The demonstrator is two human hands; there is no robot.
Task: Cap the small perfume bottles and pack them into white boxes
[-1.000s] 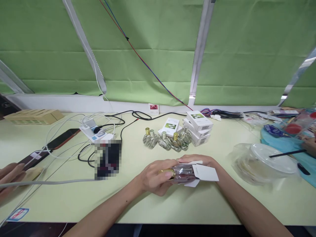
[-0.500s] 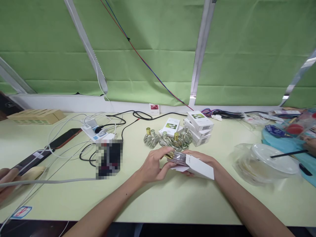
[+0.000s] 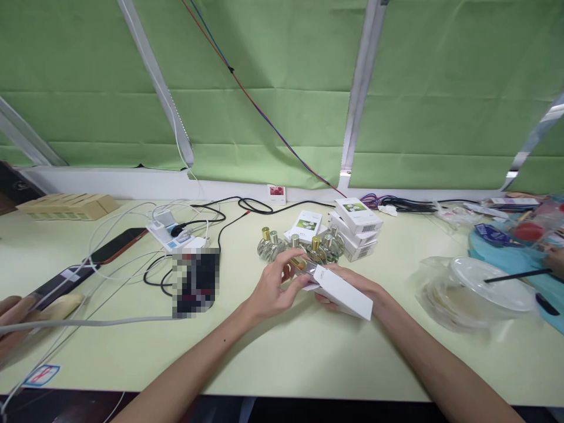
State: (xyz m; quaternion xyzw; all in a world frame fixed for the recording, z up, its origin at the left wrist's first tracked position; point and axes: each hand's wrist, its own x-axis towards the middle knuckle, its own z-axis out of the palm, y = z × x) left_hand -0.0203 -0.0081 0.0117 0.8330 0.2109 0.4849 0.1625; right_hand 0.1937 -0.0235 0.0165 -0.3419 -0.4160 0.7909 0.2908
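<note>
My right hand (image 3: 348,277) is closed around a small white box (image 3: 346,295), tilted with its mouth toward my left hand. My left hand (image 3: 275,286) is at that mouth, fingers and thumb curled around a clear glass perfume bottle (image 3: 305,264) with a gold part. The bottle sits partly inside the box; its far end is hidden by the cardboard. Just behind my hands stand several glass perfume bottles (image 3: 328,247) with gold and silver caps. Behind these lies a flat white box (image 3: 308,225) with a green picture, beside stacked white boxes (image 3: 358,216).
At left are a power strip (image 3: 174,232), loose cables and another person's hand (image 3: 15,320) by a dark phone-like device (image 3: 73,282). Tan boxes (image 3: 66,205) stand at the back left. A lidded plastic bowl (image 3: 491,285) in a bag stands at right. Green fabric (image 3: 282,88) hangs behind.
The bottle is deeper in the white box, with less of its glass showing. The box has shifted slightly left, and my left fingers have curled more at its mouth.
</note>
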